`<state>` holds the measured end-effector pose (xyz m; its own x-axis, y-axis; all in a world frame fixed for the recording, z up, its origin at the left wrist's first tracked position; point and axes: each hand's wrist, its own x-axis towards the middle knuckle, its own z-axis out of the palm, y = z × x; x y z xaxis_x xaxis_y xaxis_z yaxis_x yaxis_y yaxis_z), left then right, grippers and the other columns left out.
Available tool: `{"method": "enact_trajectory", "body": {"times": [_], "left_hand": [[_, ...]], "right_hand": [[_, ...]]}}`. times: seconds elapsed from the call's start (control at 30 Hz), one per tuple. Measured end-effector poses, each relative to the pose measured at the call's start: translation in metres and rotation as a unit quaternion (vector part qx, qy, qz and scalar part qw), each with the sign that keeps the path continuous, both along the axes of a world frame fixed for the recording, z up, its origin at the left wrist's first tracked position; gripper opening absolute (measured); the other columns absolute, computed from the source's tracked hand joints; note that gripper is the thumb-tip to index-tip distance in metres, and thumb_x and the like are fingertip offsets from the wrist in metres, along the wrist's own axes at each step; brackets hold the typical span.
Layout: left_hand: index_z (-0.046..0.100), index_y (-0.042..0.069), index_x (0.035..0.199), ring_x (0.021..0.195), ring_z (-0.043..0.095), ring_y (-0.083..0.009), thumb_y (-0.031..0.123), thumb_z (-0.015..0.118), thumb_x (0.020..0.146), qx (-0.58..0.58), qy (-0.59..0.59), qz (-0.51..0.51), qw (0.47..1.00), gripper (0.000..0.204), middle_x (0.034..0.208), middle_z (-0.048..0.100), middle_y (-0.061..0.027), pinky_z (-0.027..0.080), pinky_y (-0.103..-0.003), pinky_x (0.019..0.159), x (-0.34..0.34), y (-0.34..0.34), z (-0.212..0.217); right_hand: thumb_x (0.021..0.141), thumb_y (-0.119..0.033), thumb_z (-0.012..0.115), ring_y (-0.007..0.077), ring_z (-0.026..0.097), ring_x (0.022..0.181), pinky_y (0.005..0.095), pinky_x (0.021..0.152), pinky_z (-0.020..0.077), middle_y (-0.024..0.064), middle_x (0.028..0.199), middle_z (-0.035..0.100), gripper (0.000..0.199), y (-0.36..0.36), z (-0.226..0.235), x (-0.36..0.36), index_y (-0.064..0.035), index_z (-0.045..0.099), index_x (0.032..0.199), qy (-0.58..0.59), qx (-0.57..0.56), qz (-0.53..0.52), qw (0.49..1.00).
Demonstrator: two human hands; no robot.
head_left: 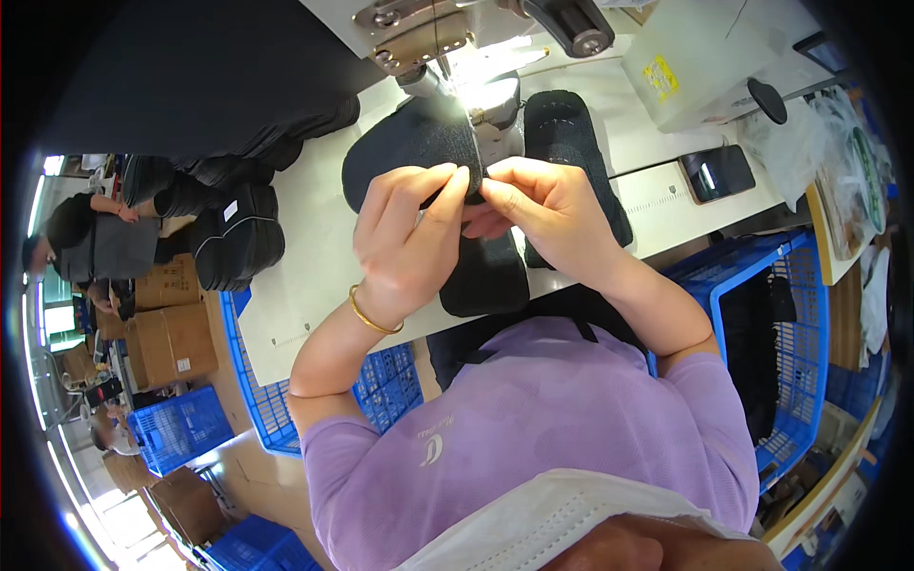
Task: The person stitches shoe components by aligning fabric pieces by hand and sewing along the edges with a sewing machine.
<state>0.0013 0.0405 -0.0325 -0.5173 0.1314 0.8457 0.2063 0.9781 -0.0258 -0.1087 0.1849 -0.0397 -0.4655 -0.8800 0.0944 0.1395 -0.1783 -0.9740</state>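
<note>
Under the lit needle area of a sewing machine (409, 38) lies a black sole-shaped fabric piece (400, 143). At its near edge my left hand (409, 233) has thumb and forefinger pinched together. My right hand (557, 219) meets it there, also pinching, its fingertips almost touching the left ones. Both hands grip the piece's edge; the exact spot between the fingertips is partly covered. A second black sole-shaped piece (562, 124) rests just right of the machine's arm. Below my hands, another black piece (486, 281) extends over the table's near edge.
Stacks of black pieces, one tied bundle (238, 238) among them, sit at the table's left. A phone (716, 174) lies at right beside plastic bags (800, 143). Blue crates (800, 352) flank me. Other people work at far left, near cardboard boxes (171, 343).
</note>
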Motion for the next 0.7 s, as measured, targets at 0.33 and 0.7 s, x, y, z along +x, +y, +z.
{"method": "enact_trajectory", "body": {"times": [0.33, 0.7], "left_hand": [[0.071, -0.008, 0.093, 0.078, 0.065, -0.0265, -0.005, 0.068, 0.057, -0.077, 0.01, -0.01, 0.997, 0.036, 0.096, 0.068, -0.0148, 0.057, -0.034, 0.067, 0.001, 0.0, -0.014], [0.072, 0.005, 0.102, 0.099, 0.057, -0.0224, 0.009, 0.073, 0.075, -0.147, 0.081, 0.07, 0.983, 0.028, 0.102, 0.058, -0.0082, 0.052, -0.037, 0.084, 0.001, -0.007, -0.023]], "right_hand": [[0.093, -0.015, 0.057, 0.0125, 0.068, 0.065, 0.0254, 0.058, 0.0526, 0.0103, 0.073, 0.07, 0.022, -0.002, -0.002, 0.001, 0.0035, 0.066, 0.084, 0.139, 0.005, -0.073, 0.988], [0.089, -0.012, 0.056, 0.0106, 0.064, 0.054, 0.024, 0.051, 0.0497, 0.0079, 0.062, 0.067, 0.022, -0.003, 0.002, 0.005, 0.0017, 0.06, 0.073, 0.115, 0.017, -0.097, 0.988]]}}
